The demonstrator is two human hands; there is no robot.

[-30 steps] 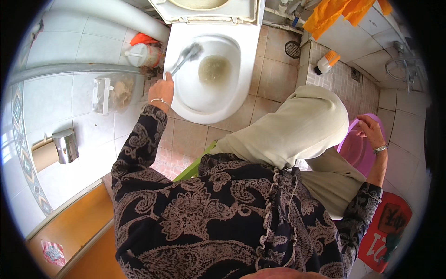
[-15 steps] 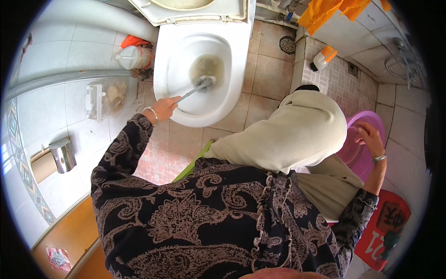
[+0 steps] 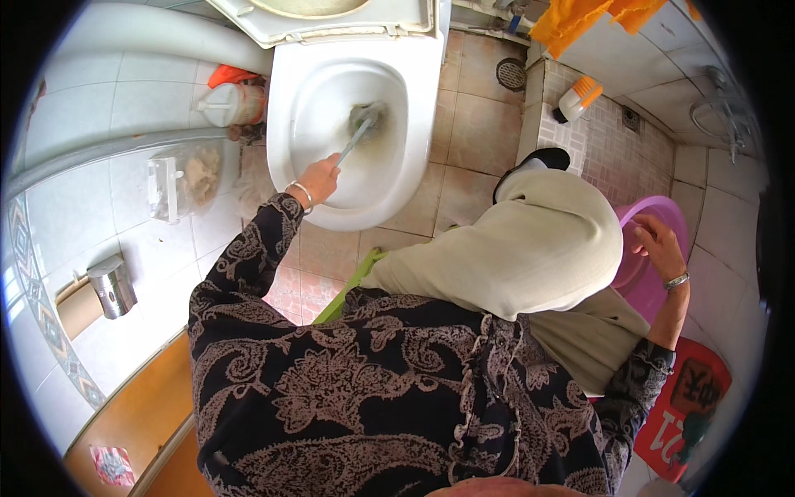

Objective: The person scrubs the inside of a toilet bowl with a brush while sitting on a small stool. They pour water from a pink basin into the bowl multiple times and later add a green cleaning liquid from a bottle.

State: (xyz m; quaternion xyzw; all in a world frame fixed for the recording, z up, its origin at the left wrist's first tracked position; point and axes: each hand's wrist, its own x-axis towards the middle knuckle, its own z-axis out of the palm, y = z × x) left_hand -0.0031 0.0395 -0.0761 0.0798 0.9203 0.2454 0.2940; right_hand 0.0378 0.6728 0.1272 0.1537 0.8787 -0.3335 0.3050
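My left hand (image 3: 319, 180), with a bangle at its wrist, is closed round the grey handle of a toilet brush (image 3: 354, 142). The brush slants into the white toilet (image 3: 282, 132), its head in the murky water at the bottom of the bowl. The bristles are partly hidden and blurred. Beside my bent leg, my right hand (image 3: 660, 246) hangs over a pinkish-purple basin (image 3: 677, 217). Its fingers are loosely bent and apart, and nothing shows in them. The raised toilet seat (image 3: 397, 26) stands behind the bowl.
A handled plastic container (image 3: 220, 106) stands left of the toilet. On the tiled ledge at the right lies an orange-and-white scrubbing brush (image 3: 577, 99). A floor drain (image 3: 511, 74), a light-green object (image 3: 352, 286) and a red bag-like thing (image 3: 675, 414) surround me. Orange cloths (image 3: 571, 23) hang far right.
My left hand has moved right and slightly toward the bowl's middle, and the brush head has shifted a little farther into the bowl. My right hand stays over the basin.
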